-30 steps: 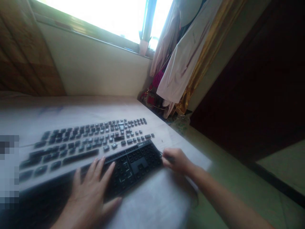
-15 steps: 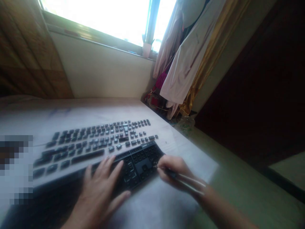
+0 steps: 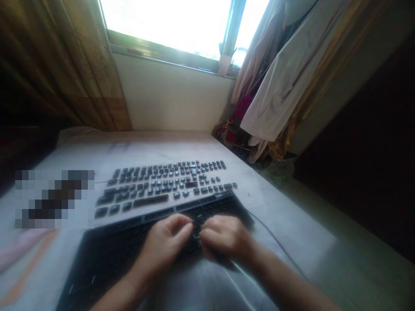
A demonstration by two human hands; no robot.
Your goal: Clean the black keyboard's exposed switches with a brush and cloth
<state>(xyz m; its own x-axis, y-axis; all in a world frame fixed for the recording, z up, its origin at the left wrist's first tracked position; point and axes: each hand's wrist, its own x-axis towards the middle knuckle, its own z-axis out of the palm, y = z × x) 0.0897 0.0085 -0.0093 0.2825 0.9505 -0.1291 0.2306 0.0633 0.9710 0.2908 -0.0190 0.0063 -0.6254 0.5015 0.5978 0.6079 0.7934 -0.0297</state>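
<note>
The left grip (image 3: pixel 165 239) sits just to the left of the right grip (image 3: pixel 225 237), thumb and forefinger drawn together, tips pointing toward it. The right grip is curled closed, knuckles uppermost. The left forearm (image 3: pixel 129 285) slants up from below-left of the right grip; the right forearm (image 3: pixel 279 272) extends below-right of it.

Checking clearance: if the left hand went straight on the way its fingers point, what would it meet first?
Likely the right hand, just across a narrow gap over the keyboard. Depth is unclear, so the left hand might touch the keyboard first.
</note>
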